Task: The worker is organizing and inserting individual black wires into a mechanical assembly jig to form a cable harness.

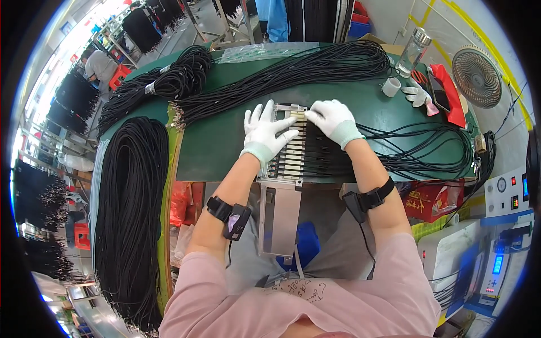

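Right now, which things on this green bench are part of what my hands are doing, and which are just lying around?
In use:
left hand
right hand
metal jig
black cables running into it

Lying about:
clear bottle
white cup
spare glove
small fan

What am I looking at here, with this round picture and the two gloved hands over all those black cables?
The single picture comes from a wide-angle camera worn on a person's head, looking down, so straight edges bend toward the rim. No robot is here: a person works with two hands in white gloves, with black bands strapped on the forearms. The left hand and the right hand both rest flat on a metal rack with rows of slots, where thin black cables lie side by side. Neither hand grips anything. On the green table lie big bundles of black cable, a small white cup, a spare glove and a clear bottle.
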A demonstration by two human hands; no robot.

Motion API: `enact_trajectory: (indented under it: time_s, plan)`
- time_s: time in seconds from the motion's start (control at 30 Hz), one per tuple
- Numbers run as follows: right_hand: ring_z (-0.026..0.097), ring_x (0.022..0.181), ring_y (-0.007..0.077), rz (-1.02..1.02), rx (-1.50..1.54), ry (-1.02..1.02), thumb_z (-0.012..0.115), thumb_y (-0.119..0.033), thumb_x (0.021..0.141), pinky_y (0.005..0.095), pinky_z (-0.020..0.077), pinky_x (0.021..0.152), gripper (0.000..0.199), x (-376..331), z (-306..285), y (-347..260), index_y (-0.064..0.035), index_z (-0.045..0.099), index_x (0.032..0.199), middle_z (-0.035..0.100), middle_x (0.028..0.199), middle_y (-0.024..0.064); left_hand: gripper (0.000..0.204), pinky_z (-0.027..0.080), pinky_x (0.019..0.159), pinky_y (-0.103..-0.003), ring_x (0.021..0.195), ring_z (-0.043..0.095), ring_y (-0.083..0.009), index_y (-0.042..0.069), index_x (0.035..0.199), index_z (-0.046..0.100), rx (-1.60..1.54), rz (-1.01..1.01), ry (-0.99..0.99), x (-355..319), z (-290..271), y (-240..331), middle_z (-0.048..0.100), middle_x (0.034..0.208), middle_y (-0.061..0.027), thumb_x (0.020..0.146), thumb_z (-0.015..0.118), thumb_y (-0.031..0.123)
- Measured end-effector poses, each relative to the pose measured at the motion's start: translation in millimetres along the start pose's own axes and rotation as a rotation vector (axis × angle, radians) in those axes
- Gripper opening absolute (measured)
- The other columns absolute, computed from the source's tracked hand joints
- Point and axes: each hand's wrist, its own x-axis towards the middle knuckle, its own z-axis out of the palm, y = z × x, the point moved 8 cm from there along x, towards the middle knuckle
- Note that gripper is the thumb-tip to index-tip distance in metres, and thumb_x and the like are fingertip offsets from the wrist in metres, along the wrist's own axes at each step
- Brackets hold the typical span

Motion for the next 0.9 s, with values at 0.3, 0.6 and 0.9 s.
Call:
enact_trajectory:
  time_s: [0.3, 0.6, 0.9]
  plan:
    - [0.059, 0.090, 0.0271, 0.080, -0.258, -0.003, 0.066, -0.030, 0.080, 0.0388, 0.0469, 0.078, 0.016, 6.0, 10.6, 13.9, -0.0164, 0.066, 0.089, 0.064, 0.085, 0.0038, 0.038, 0.011, 0.115, -0.051, 0.138, 0.025, -0.0418, 0.038, 0.119, 0.066, -0.013, -0.050, -0.108, -0.9, 8.6, -4.8, 0.032, 0.150, -0.0197, 0.084, 0.058, 0.052]
    - [0.060, 0.089, 0.0271, 0.152, -0.214, 0.187, 0.068, -0.028, 0.077, 0.0393, 0.0475, 0.078, 0.018, 0.7, -11.9, 21.3, -0.0163, 0.067, 0.091, 0.065, 0.087, 0.0034, 0.039, 0.008, 0.115, -0.051, 0.138, 0.025, -0.0404, 0.038, 0.118, 0.065, -0.102, -0.046, -0.074, -2.3, 12.2, -11.5, 0.031, 0.150, -0.0191, 0.083, 0.059, 0.052]
    - [0.061, 0.083, 0.0288, 0.031, 0.063, 0.140, 0.067, -0.019, 0.079, 0.0400, 0.0481, 0.075, 0.010, -0.2, -24.0, 0.2, -0.0131, 0.066, 0.086, 0.067, 0.085, 0.0054, 0.037, 0.011, 0.115, -0.049, 0.135, 0.030, -0.0379, 0.028, 0.111, 0.070, -0.221, -0.067, 0.033, -2.9, 9.6, -22.2, 0.040, 0.145, -0.0171, 0.085, 0.058, 0.051]
